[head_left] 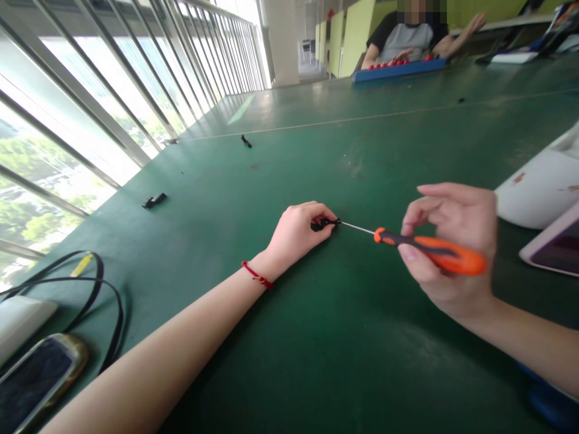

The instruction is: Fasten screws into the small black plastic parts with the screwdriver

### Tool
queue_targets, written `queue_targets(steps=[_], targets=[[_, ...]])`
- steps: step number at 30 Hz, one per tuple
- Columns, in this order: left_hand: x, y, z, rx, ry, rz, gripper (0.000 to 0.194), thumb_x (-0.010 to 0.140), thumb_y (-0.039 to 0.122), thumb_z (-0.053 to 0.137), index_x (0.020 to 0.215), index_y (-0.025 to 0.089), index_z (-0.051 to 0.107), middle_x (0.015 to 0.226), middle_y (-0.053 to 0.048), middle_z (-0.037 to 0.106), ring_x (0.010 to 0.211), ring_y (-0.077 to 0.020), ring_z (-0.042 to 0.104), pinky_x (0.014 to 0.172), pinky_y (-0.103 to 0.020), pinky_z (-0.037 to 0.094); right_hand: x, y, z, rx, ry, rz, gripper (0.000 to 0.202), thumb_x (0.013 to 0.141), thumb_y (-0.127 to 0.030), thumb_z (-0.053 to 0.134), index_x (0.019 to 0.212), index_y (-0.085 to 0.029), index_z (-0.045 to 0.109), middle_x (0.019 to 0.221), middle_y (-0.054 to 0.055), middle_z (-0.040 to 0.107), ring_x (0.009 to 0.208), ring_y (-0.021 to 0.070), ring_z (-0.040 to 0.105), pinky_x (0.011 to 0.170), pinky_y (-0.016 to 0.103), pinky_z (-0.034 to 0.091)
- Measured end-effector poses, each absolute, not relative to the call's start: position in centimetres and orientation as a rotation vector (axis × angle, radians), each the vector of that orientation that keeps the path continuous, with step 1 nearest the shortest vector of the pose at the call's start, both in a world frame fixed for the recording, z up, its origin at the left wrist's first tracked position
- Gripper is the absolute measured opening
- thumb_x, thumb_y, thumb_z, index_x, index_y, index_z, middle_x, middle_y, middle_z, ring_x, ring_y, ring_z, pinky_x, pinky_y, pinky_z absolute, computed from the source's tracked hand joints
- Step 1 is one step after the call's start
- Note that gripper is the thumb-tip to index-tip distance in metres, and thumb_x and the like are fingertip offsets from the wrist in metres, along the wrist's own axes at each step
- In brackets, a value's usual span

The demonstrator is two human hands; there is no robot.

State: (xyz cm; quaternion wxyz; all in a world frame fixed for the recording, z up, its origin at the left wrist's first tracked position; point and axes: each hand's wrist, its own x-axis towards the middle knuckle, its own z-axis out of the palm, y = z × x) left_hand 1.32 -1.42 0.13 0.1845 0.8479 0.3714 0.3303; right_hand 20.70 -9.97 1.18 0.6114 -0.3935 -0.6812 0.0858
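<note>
My left hand (304, 230), with a red cord bracelet at its wrist, pinches a small black part (322, 224) on the green table (289, 163). An orange and black screwdriver (446, 253) lies nearly level, its thin metal shaft pointing left and its tip meeting the part near my left fingertips. The handle rests between the thumb and fingers of my right hand (456, 241), the index finger raised off it. Much of the black part is hidden by my left fingers.
Two small black pieces (154, 201) (246, 141) lie at the left and farther back. A phone (43, 374) and black cable (120, 313) are at lower left. A white container (538, 187) and a device (556, 244) stand right. Across the table, a person sits behind a blue tray (400, 71).
</note>
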Motion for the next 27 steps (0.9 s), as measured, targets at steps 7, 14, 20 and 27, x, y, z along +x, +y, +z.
queue_targets(steps=[7,14,20,27], targets=[[1.3,-1.4,0.1,2.382,1.038,0.927,0.013,0.074,0.015,0.059,0.083,0.017,0.069,0.082,-0.001,0.069,0.071,-0.0114,0.063,0.069,-0.022,0.051,20.4,-10.8,1.3,-1.088,-1.634,0.135,0.016,0.077,-0.023,0.06,0.093,-0.027,0.06,0.061,-0.002,0.054,0.052,0.014,0.05,0.055,0.033,0.041],[1.3,-1.5,0.1,2.376,1.051,0.923,0.013,0.075,0.016,0.059,0.083,0.017,0.069,0.082,-0.001,0.07,0.072,-0.0122,0.063,0.069,-0.023,0.051,20.6,-9.9,1.3,-0.898,-1.532,0.179,0.053,0.066,-0.021,0.067,0.115,-0.031,0.05,0.09,0.005,0.053,0.072,0.0205,0.055,0.064,0.039,0.047],[1.3,-1.4,0.2,2.372,1.051,0.915,0.013,0.075,0.016,0.059,0.084,0.017,0.069,0.083,-0.001,0.07,0.072,-0.0118,0.063,0.07,-0.023,0.051,20.6,-11.1,1.5,-1.112,-1.687,0.089,0.011,0.075,-0.022,0.062,0.086,-0.026,0.06,0.061,-0.002,0.055,0.055,0.0145,0.053,0.055,0.033,0.043],[1.3,-1.4,0.1,2.376,1.052,0.917,0.014,0.075,0.016,0.059,0.084,0.017,0.069,0.082,-0.001,0.07,0.072,-0.0115,0.063,0.069,-0.023,0.051,20.5,-9.9,1.2,-0.853,-1.518,0.126,0.051,0.063,-0.017,0.069,0.11,-0.024,0.052,0.101,0.008,0.052,0.08,0.0197,0.056,0.069,0.038,0.05]])
